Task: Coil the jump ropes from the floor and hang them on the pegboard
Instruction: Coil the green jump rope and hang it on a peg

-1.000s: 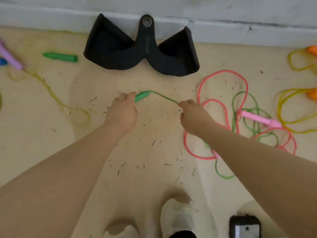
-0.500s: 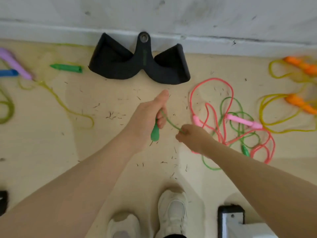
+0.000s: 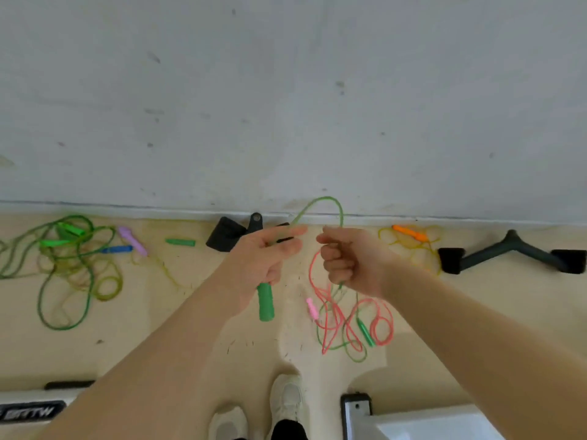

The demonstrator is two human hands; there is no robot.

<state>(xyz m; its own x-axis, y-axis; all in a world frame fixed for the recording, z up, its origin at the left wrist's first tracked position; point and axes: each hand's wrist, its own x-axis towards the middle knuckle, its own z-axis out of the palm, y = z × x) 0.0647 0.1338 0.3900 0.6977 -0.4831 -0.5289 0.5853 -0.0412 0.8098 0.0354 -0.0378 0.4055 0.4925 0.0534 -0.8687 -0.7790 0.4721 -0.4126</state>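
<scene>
My left hand [image 3: 265, 262] grips a green jump-rope handle [image 3: 265, 302], which hangs down below the palm. The thin green rope [image 3: 324, 201] arcs up from it in a loop and comes down into my right hand [image 3: 344, 262], whose fingers are curled round the cord. Below my right hand the green rope runs down into a tangle with a pink jump rope [image 3: 346, 319] on the floor. That tangle holds a pink handle [image 3: 312, 308] and the other green handle [image 3: 365, 331]. No pegboard is in view.
More ropes lie along the wall: a green and yellow heap [image 3: 66, 265] at left with purple [image 3: 132, 240], blue [image 3: 117, 249] and green handles, and a yellow rope with an orange handle [image 3: 408, 232] at right. Black cable-machine grips [image 3: 508, 252] rest by the baseboard. My shoes [image 3: 286, 404] and a machine base [image 3: 413, 420] are below.
Both hands have risen from the floor with the green rope. A loop now arcs between them, and the view has tilted up toward the wall.
</scene>
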